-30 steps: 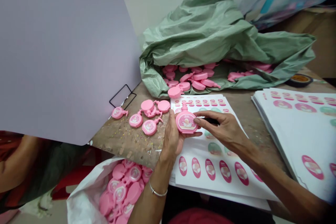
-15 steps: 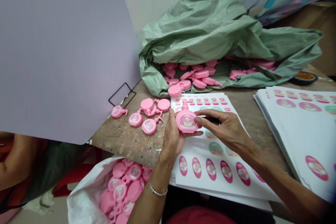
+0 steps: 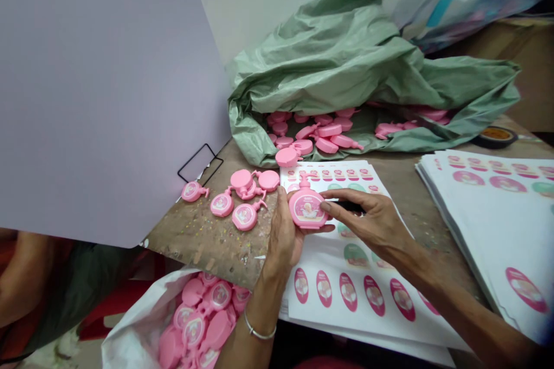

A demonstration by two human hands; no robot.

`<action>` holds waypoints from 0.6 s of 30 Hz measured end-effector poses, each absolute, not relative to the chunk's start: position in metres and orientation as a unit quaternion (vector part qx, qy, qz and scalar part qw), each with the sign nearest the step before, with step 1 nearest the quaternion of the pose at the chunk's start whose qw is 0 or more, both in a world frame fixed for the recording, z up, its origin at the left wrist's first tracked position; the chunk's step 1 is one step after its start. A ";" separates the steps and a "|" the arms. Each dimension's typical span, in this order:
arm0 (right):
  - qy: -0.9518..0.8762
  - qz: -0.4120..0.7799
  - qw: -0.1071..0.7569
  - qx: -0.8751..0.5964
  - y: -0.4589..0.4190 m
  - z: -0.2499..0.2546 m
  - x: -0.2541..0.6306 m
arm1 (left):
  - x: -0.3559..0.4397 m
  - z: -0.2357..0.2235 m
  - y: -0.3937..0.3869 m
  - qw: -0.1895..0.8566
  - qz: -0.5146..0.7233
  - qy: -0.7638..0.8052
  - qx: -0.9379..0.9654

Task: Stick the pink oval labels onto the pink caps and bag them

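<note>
The left grip [image 3: 283, 236] is clenched on an upright pink bottle-shaped piece [image 3: 307, 210], its neck pointing away. The nearer right grip [image 3: 372, 220] rests its fingertips [image 3: 328, 206] on the piece's edge; whether it grasps, I cannot tell.

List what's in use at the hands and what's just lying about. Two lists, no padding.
In use: left hand holding a labelled pink bottle-shaped plastic piece; right hand at its face; sticker sheet beneath them.

Lying about: labelled pink pieces on the table; green plastic bag of pink pieces; white sack of pink pieces; stack of sticker sheets; tape roll; lilac board.
</note>
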State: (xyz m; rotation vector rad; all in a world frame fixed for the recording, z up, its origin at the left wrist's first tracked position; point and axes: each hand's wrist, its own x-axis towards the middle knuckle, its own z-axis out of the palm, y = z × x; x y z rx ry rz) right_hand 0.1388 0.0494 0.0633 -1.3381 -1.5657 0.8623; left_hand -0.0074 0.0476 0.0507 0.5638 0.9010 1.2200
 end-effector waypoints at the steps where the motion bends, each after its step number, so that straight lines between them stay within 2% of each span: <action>1: -0.630 0.346 0.441 -0.537 0.049 0.064 0.139 | -0.007 0.051 0.047 0.689 0.547 0.402 0.253; 18: -0.639 0.324 0.453 -0.531 0.049 0.063 0.139 | -0.010 0.060 0.043 0.701 0.545 0.372 0.269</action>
